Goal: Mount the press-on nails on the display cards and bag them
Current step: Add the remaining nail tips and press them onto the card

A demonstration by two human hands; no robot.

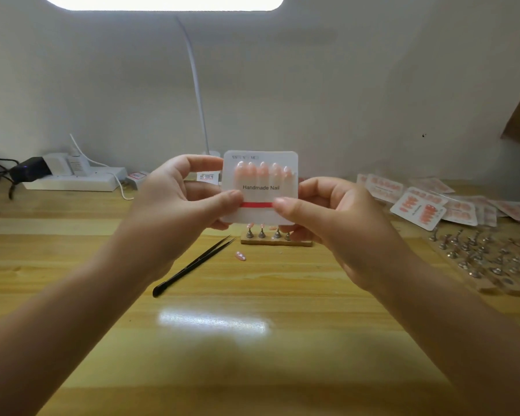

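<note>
Holding the display card (260,187) upright above the wooden desk (222,340), both hands pinch it at its lower half: the left hand (174,202) grips the left edge, thumb on the red strip (256,205), and the right hand (327,217) grips the right edge, thumb at the strip's other end. The strip runs left to right between the two thumbs, so either hand is equally near to it. One row of pink press-on nails (261,171) sits along the card's top; the lower half is bare. Just beyond and below the card, more nails wait on a wooden nail stand (275,240). A loose nail (240,256) lies nearer, beside black tweezers (192,265) on the left. Finished cards (418,208) are piled far right. Peeling the strip looks like the next step.
</note>
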